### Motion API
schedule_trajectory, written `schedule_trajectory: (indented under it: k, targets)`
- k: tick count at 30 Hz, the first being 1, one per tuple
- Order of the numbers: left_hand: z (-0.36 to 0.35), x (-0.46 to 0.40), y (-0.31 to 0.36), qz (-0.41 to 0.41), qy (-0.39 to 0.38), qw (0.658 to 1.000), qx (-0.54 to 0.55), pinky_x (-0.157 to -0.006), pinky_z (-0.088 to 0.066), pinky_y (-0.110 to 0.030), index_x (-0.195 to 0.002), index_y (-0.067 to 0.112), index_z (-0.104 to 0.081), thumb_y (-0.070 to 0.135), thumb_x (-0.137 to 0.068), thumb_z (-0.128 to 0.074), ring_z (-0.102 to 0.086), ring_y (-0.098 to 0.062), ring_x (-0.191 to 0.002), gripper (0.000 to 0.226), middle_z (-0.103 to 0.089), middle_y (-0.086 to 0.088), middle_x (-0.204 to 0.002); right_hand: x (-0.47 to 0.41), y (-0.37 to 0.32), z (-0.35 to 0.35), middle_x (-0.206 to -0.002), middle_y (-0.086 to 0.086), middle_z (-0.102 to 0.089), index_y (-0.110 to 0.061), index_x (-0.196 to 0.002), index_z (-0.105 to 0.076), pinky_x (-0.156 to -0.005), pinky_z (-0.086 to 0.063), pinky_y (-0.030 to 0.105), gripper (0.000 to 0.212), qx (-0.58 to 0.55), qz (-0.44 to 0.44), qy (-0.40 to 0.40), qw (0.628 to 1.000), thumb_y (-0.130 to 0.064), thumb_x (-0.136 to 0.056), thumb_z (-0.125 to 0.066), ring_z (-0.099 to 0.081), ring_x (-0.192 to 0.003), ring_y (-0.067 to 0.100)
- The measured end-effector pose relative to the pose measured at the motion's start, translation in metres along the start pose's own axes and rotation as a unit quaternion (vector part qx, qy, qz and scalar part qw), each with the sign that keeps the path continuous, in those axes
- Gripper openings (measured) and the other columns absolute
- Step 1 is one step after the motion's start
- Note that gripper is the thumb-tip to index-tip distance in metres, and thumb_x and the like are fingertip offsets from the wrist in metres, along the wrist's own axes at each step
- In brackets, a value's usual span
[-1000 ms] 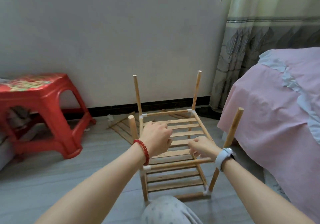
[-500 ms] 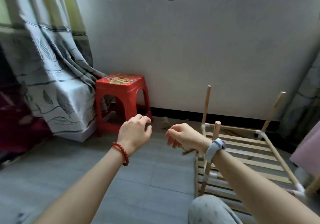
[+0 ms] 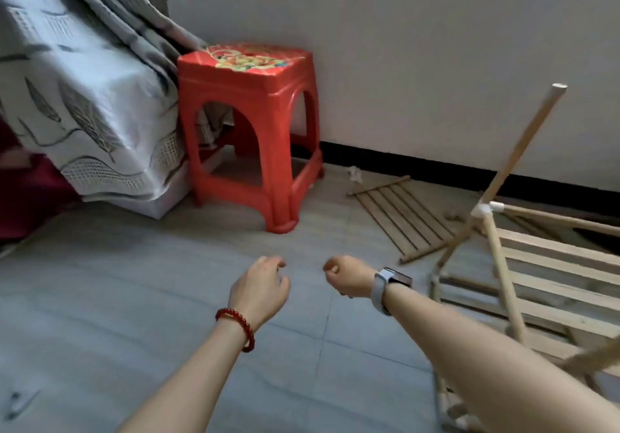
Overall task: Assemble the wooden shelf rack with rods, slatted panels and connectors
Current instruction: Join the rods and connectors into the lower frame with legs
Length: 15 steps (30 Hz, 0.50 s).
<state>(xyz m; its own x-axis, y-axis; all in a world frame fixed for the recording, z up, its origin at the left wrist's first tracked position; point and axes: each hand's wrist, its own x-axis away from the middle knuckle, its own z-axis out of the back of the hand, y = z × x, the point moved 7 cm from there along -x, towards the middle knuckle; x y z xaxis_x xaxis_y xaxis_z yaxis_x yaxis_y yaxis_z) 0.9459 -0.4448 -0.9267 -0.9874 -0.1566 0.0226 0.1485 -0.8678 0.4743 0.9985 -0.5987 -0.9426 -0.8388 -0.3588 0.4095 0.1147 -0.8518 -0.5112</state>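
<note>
L hand (image 3: pixel 260 290) and R hand (image 3: pixel 347 276) at 6 o'clock, over bare floor, fingers loosely curled, grasping nothing. Rack frame (image 3: pixel 523 265) at 3 o'clock: slatted tier seated in white connectors (image 3: pixel 483 210), rods upright; partly built. Spare slatted panel (image 3: pixel 402 219) flat on floor at 1 o'clock, not yet fitted. Red stool (image 3: pixel 248 130) at 12, by wall.

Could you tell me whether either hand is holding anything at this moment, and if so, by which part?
Nothing is held. The left hand and right hand hang over the bare floor with loosely curled, empty fingers, apart from the shelf rack.
</note>
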Motion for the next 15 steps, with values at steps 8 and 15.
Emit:
schedule_trajectory:
  k: [8,15]
  targets:
    - [-0.112,-0.049,-0.060,0.085,-0.109,0.990,0.025,-0.089,-0.041,-0.031,-0.129,0.017,-0.049,0.025,-0.094,-0.041,-0.050,-0.022,-0.117,0.036,-0.049,-0.003,-0.131,-0.100,0.081,-0.104,-0.100,0.006,-0.053,-0.013,-0.130,-0.046,-0.073,-0.043,0.029,0.037,-0.019,-0.103,-0.136,0.985,-0.019,-0.094,-0.039,-0.053,-0.087,0.023]
    - [-0.086,-0.076,-0.128,0.164,-0.104,0.981,0.026,-0.088,-0.042,-0.031,-0.129,0.017,-0.049,0.024,-0.095,-0.041,-0.050,-0.022,-0.116,0.036,-0.049,-0.004,-0.131,-0.146,0.035,-0.116,-0.119,0.012,-0.060,-0.012,-0.126,-0.052,-0.075,-0.043,0.028,0.034,-0.011,-0.083,-0.180,0.980,-0.018,-0.095,-0.039,-0.053,-0.089,0.022]
